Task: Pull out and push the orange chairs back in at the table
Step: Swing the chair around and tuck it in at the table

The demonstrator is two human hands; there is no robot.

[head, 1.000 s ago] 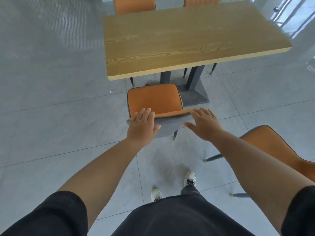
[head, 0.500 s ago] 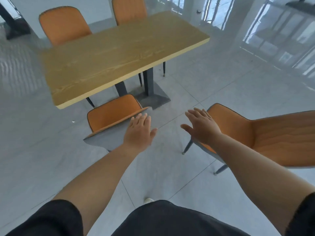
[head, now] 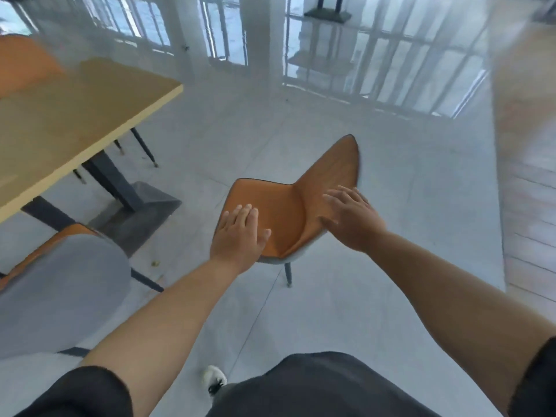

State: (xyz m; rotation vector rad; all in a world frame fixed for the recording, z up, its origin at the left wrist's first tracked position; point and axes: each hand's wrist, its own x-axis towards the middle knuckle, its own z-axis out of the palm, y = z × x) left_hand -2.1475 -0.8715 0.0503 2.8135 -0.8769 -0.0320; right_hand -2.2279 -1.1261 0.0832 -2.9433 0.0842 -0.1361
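head view: looked down past two bare forearms onto a pale tiled floor (head: 376, 296).
pulled-out chair (head: 288, 212): orange seat and back, grey underside, stood alone on the floor, well apart from the table, its back to the right.
left hand (head: 240, 236): fingers straight and close together, over the near left part of the seat; contact could not be told.
right hand (head: 352, 218): blurred, fingers spread and relaxed, at the lower part of the chair back; gripping nothing that showed.
hands: apart, neither clamped on anything.
table (head: 75, 115): wooden top, dark base, upper left.
second chair (head: 60, 272): grey-backed, orange edge, at the table's near side, lower left.
third chair (head: 24, 64): orange, blurred, beyond the table.
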